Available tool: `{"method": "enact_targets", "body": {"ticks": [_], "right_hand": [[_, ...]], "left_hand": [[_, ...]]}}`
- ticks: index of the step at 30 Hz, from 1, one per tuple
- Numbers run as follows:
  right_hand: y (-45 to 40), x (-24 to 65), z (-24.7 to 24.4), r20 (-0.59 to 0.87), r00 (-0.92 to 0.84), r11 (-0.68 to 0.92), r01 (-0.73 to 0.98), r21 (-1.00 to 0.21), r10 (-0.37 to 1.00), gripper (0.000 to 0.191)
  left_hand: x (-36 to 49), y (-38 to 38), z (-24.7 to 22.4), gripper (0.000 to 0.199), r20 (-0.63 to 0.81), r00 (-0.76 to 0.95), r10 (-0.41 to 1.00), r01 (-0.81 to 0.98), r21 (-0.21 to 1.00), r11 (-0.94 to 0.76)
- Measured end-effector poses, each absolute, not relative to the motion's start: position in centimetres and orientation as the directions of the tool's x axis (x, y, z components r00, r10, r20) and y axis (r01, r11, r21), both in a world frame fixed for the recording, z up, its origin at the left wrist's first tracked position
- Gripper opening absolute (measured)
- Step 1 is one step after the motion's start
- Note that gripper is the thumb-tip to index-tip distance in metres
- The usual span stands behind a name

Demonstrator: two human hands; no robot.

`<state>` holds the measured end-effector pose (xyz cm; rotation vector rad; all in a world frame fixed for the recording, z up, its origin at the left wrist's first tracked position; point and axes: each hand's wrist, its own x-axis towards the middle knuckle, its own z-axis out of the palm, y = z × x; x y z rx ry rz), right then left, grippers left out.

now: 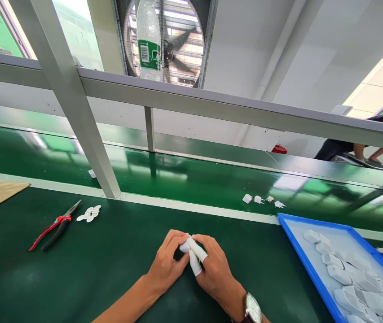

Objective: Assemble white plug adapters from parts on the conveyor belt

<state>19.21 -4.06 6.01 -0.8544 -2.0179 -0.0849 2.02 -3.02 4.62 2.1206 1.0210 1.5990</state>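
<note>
Both hands meet over the dark green table at the lower middle. A small white plastic piece (184,246) sits between their fingertips, partly hidden by the fingers. My left hand (169,262) pinches it from the left with thumb and fingers. My right hand (214,264), wearing white finger covers on two digits and a watch at the wrist, closes on it from the right. Pliers (56,225) with red and black handles lie at the left, beside a small heap of flat white discs (90,214).
A blue-rimmed tray (307,264) of white plastic casings stands at the right. Small white plugs (258,199) rest on the green strip beyond the metal edge. A slanted metal post (73,103) rises at left. A person's arms (359,151) show far right.
</note>
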Motion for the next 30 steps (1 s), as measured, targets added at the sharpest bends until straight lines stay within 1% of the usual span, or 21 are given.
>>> {"method": "enact_targets", "body": {"ticks": [5,8,10,12,15,16,17,20,26,28,30], "right_hand": [[-4.17,19.29,6.12,0.755,-0.319,0.739,0.6,-0.307,0.573,0.041],[-4.14,19.23,5.9,0.78,-0.325,0.745,0.616,-0.255,0.535,0.04],[-4.1,19.18,5.85,0.785,-0.33,0.75,0.616,-0.241,0.524,0.039],[-4.07,19.17,5.95,0.761,-0.324,0.744,0.599,-0.295,0.562,0.037],[-4.07,19.23,6.24,0.668,-0.301,0.698,0.544,-0.466,0.68,0.036],[-4.08,19.24,6.33,0.654,-0.301,0.692,0.527,-0.493,0.694,0.038],[-4.11,19.24,6.39,0.656,-0.304,0.698,0.516,-0.497,0.691,0.041],[-4.22,19.14,6.48,0.699,-0.332,0.741,0.524,-0.421,0.633,0.047],[-4.38,18.96,6.59,0.772,-0.359,0.775,0.578,-0.256,0.524,0.049],[-4.33,19.04,6.55,0.759,-0.379,0.772,0.586,-0.246,0.53,0.048],[-4.22,19.17,6.44,0.736,-0.351,0.746,0.592,-0.305,0.579,0.046]], "left_hand": [[2.0,-2.9,4.64,0.029,0.69,0.142,0.71,0.363,0.631,-0.686],[1.87,-2.83,4.45,0.027,0.696,0.14,0.705,0.359,0.628,-0.691],[1.8,-2.81,4.37,0.027,0.698,0.143,0.701,0.357,0.624,-0.695],[1.78,-2.78,4.35,0.027,0.693,0.148,0.706,0.357,0.628,-0.691],[1.82,-2.75,4.34,0.029,0.677,0.154,0.719,0.354,0.642,-0.68],[1.83,-2.75,4.32,0.029,0.674,0.16,0.722,0.348,0.645,-0.68],[1.83,-2.77,4.29,0.029,0.671,0.166,0.722,0.341,0.648,-0.681],[1.85,-2.93,4.19,0.028,0.668,0.171,0.724,0.32,0.658,-0.682],[2.08,-3.2,4.44,0.027,0.694,0.147,0.705,0.302,0.647,-0.7],[2.09,-3.12,4.5,0.027,0.696,0.151,0.702,0.306,0.642,-0.702],[2.02,-2.97,4.45,0.026,0.685,0.158,0.711,0.314,0.647,-0.694]]}}
